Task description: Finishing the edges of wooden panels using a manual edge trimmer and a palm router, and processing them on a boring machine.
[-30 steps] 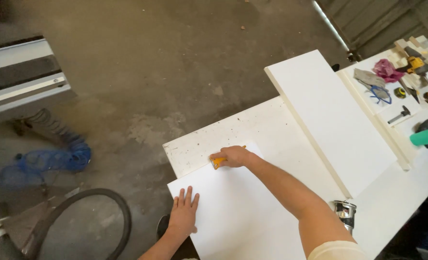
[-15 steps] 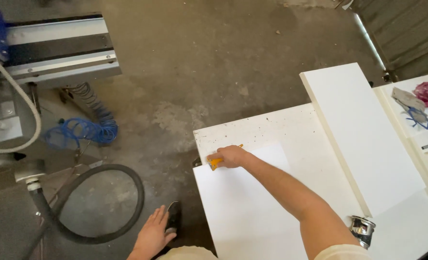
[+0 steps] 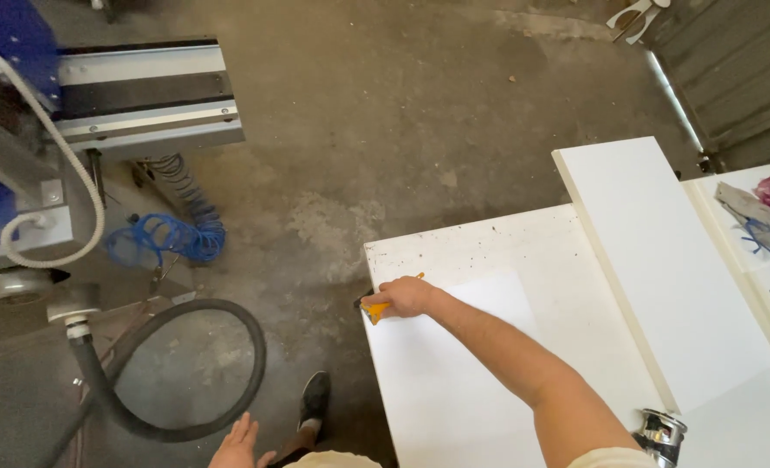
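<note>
The left hand [image 3: 239,444], on the white panel [image 3: 454,381] a second ago, now hangs open off the tabletop [image 3: 523,243], above the floor. The right hand [image 3: 405,297] stays clenched on one orange tool [image 3: 373,308] at the panel's far left corner. One metal can [image 3: 660,431] stands at the near edge.

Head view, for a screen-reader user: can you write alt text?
The right hand holds a small orange tool at the corner of a white panel on a workbench. The left hand hangs free over the concrete floor, near a black hose.
</note>
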